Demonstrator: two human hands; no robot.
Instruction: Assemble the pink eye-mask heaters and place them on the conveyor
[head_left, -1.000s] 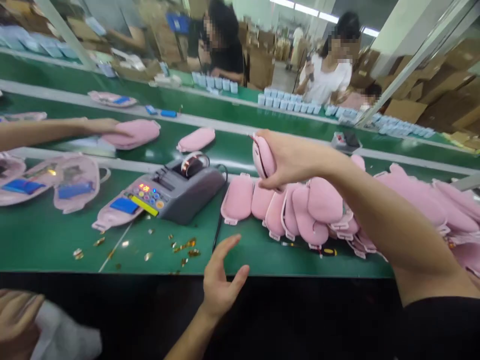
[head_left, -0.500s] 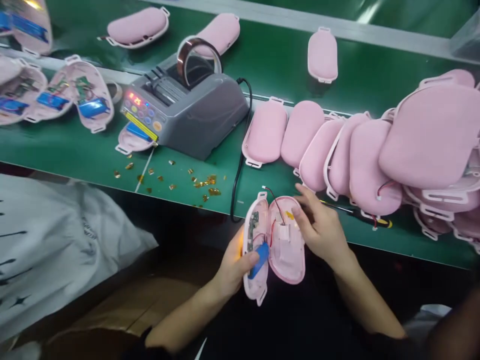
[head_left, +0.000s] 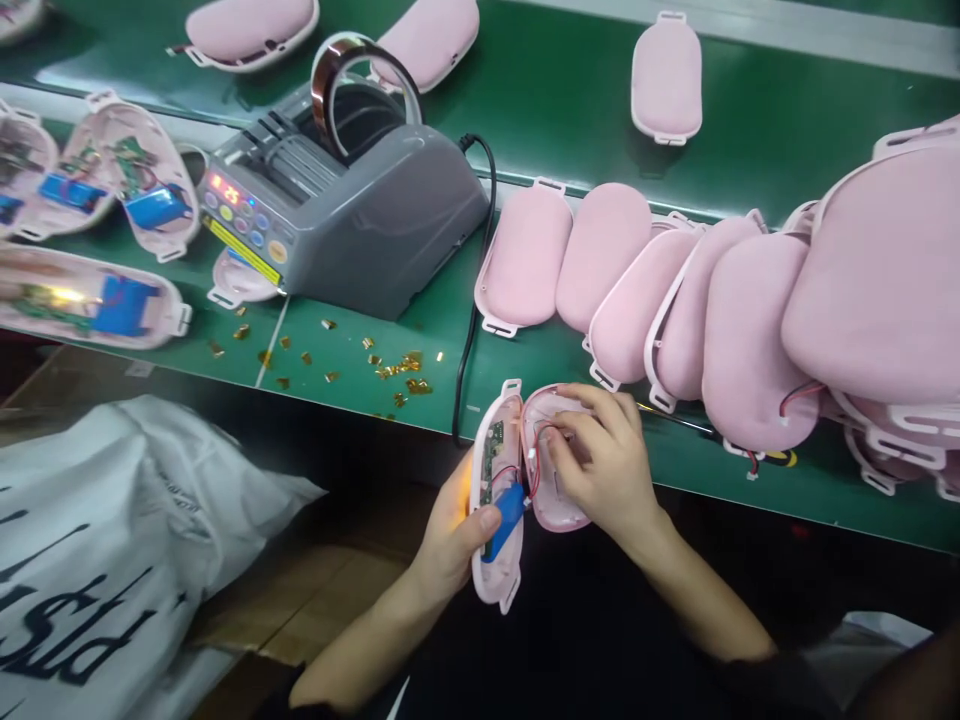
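Observation:
My left hand (head_left: 450, 530) is wrapped round one half of an opened pink plastic case (head_left: 484, 585), thumb resting by a blue battery (head_left: 508, 520). A green circuit board (head_left: 493, 455) sits in that half. The other pink half (head_left: 559, 515) hangs open beside it at an angle. Inside it, my right hand (head_left: 600, 455) pinches thin red and black wires (head_left: 537, 440) between thumb and forefinger. A small white connector (head_left: 532, 453) hangs from these wires. My right fingers partly hide the inside of this half.
A grey tape dispenser (head_left: 375, 220) with a roll of amber tape (head_left: 324, 95) stands on the green bench, with tape scraps (head_left: 405, 365) before it. Closed pink cases (head_left: 525, 255) are piled right; open ones (head_left: 157, 205) lie left. A black cable (head_left: 466, 350) crosses the bench edge.
My right hand has moved from the rim of the right half into it and taken hold of the wires. Another open case with a blue battery has appeared at the left.

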